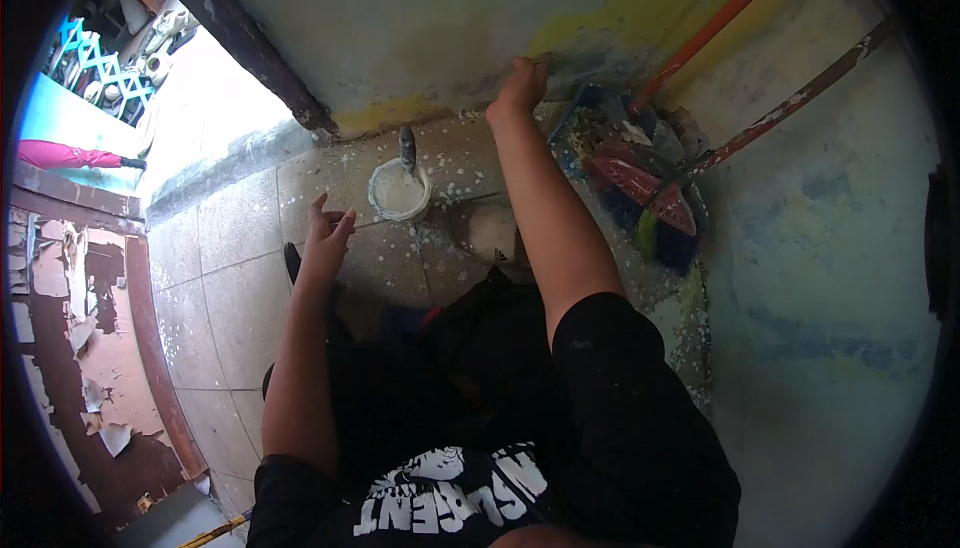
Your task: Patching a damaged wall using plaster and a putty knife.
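Note:
My right hand [520,86] reaches forward to the foot of the painted wall [400,38], its fingers curled close to the surface. A small dark edge shows at the fingertips, but I cannot make out what it is. My left hand [330,233] hangs over the tiled floor with its fingers apart and nothing in them. Just beyond it to the right stands a small white tub [400,191] with a whitish mix inside. A tool with a dark, paint-stained handle [407,148] leans upright in the tub; its lower end is hidden in the mix.
A dustpan [640,183] with a red-brown head and debris lies at the right corner, beside an orange pole [715,33] and a rusty rod [800,93]. White splatters dot the floor tiles [235,233]. At left are a peeling door [100,348] and a bright doorway.

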Demonstrator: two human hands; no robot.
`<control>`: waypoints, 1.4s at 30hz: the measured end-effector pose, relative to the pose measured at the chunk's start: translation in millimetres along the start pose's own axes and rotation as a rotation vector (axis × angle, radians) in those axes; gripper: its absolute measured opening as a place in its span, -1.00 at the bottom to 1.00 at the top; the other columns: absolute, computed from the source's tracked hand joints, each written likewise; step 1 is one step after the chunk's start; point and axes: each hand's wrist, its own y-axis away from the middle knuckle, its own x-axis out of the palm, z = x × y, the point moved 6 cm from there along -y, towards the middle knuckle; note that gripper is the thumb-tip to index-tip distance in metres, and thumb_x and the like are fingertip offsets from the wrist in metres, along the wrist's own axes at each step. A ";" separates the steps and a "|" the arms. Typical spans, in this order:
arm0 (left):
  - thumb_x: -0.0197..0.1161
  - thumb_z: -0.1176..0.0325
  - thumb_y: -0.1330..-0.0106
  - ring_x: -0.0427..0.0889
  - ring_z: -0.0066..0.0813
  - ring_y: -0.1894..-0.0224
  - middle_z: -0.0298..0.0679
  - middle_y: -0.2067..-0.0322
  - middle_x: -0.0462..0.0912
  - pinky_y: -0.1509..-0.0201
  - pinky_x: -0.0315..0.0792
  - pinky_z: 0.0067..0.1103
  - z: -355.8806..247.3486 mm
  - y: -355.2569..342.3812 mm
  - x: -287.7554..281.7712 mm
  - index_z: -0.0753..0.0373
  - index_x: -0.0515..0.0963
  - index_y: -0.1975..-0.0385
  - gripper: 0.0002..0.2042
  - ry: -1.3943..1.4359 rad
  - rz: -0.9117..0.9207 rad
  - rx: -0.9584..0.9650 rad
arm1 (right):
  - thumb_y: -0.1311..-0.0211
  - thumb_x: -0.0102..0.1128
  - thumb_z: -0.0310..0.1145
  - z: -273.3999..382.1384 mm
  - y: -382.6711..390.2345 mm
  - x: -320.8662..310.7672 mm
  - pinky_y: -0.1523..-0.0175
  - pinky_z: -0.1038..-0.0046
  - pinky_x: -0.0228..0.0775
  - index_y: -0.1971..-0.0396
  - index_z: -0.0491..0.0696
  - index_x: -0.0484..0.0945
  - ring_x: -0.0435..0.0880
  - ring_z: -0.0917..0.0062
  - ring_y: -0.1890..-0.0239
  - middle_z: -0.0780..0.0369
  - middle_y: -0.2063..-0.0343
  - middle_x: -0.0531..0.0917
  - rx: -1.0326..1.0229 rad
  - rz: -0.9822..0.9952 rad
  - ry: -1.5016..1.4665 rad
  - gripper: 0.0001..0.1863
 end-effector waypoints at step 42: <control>0.23 0.11 -0.40 0.54 -0.55 0.23 -0.25 0.23 0.57 0.26 0.46 -0.58 -7.1 6.5 1.6 0.32 -0.04 -0.40 -0.25 -0.024 0.037 -0.032 | -0.39 0.05 0.06 15.3 0.0 2.8 -0.48 0.32 -0.10 -0.42 -0.33 -0.06 0.02 0.14 -0.49 -0.10 -0.44 0.04 -0.480 0.217 0.437 -0.09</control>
